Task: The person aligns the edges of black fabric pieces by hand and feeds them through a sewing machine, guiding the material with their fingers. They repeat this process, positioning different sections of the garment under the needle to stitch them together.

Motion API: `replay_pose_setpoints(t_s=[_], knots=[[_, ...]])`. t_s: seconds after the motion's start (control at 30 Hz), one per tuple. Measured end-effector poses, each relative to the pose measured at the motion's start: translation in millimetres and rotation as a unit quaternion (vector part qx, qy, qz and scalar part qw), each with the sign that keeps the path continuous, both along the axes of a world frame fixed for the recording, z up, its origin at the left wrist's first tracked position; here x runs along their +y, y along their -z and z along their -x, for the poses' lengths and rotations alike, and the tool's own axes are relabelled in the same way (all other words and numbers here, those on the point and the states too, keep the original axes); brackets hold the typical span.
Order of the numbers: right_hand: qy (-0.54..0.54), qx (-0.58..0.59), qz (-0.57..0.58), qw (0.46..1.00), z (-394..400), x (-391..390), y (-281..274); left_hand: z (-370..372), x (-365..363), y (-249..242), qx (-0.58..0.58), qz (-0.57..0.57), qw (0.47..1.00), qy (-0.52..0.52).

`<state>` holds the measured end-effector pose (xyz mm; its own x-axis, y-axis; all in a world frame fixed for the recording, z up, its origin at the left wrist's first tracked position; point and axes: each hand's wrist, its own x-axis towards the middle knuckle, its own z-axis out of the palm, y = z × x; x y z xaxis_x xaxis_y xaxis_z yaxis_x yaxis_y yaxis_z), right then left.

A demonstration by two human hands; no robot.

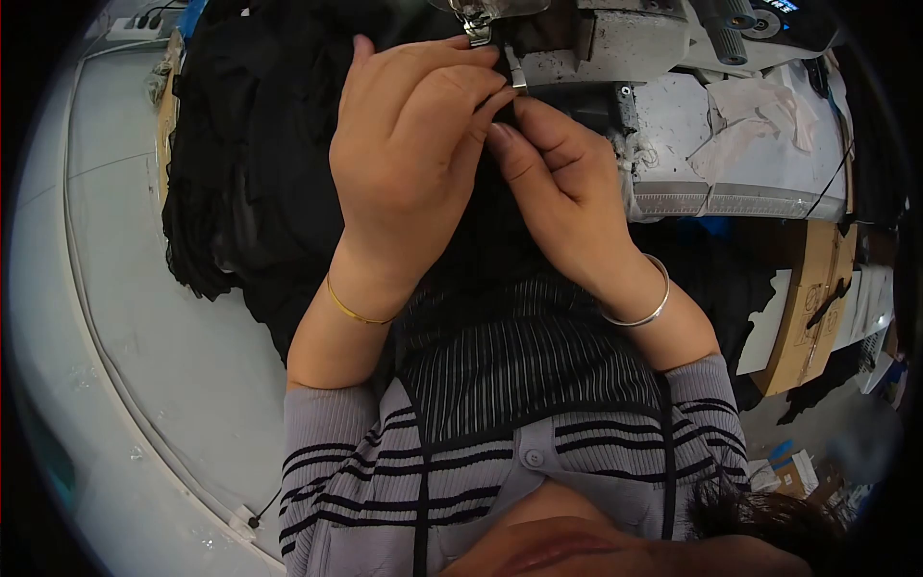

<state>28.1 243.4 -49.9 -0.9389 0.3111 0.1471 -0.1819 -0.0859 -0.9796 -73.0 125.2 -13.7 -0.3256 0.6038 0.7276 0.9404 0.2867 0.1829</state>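
Black fabric (260, 125) lies heaped at the left of the sewing machine (615, 43) and runs beneath both hands. My left hand (413, 135) is closed on the fabric just below the presser foot (479, 35), its fingers bent and close together, the thumb standing out at the far side. Close beside it, my right hand (567, 183) pinches the fabric between thumb and fingers. The fingertips of both hands nearly meet below a small metal guide (519, 75). The exact fabric edge between them is hard to see, black on black.
Right of the machine head, a white scrap (755, 120) lies on the work surface, above a ruler strip (721, 202). A control panel (793, 19) glows at the upper right. Below stands a cardboard box (812, 317). A cable (106, 346) runs along the floor at left.
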Motion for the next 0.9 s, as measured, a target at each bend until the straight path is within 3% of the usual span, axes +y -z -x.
replay_pose_setpoints(t_s=[0.1,0.23,0.3,0.4,0.43,0.53,0.57,0.6,0.63,0.67,0.73,0.77,0.9], knots=[[0.006,-0.013,-0.022,1.0,-0.5,1.5,-7.8,12.3,0.3,-0.2,-0.076,-0.038,0.995,0.06],[-0.014,-0.021,-0.052,0.998,-3.7,0.9,-4.2,10.7,-11.8,-4.3,-0.049,-0.024,0.997,0.049],[-0.006,-0.008,-0.084,0.996,-8.9,-1.3,-8.8,-1.9,-28.4,-5.1,-0.022,-0.006,0.998,-0.066],[-0.053,-0.056,-0.124,0.989,-1.6,-12.3,-3.8,-7.9,-45.0,-28.2,0.042,0.045,0.988,-0.143],[-0.056,-0.055,-0.121,0.99,9.6,-29.0,-4.7,-10.0,-42.4,-44.6,0.076,0.039,0.988,-0.126],[0.03,0.137,0.045,0.989,30.2,-70.7,-8.3,-27.8,-25.2,-68.1,-0.026,0.107,0.993,-0.036],[0.041,0.155,0.014,0.987,26.5,-73.2,-5.7,-31.9,-20.5,-70.2,-0.072,0.128,0.989,-0.011],[0.015,0.095,0.055,0.994,18.0,-69.9,-2.1,-28.1,-22.9,-56.3,-0.152,0.138,0.979,-0.003],[-0.009,0.035,0.096,0.995,9.8,-66.3,1.4,-19.5,-30.9,-45.2,-0.264,0.072,0.962,-0.013],[-0.003,0.039,0.095,0.995,-3.4,-56.1,9.5,-7.5,-40.5,-40.8,-0.26,0.073,0.963,-0.007],[-0.078,-0.129,-0.031,0.988,-28.9,-40.7,26.1,10.3,-62.3,-33.6,-0.27,0.072,0.957,0.078],[-0.082,-0.139,-0.025,0.987,-36.8,-36.8,27.2,11.3,-67.3,-29.6,-0.339,0.03,0.934,0.107],[-0.045,-0.057,-0.078,0.994,-31.4,-20.1,5.4,4.8,-73.6,-36.3,-0.395,-0.024,0.91,0.124]])
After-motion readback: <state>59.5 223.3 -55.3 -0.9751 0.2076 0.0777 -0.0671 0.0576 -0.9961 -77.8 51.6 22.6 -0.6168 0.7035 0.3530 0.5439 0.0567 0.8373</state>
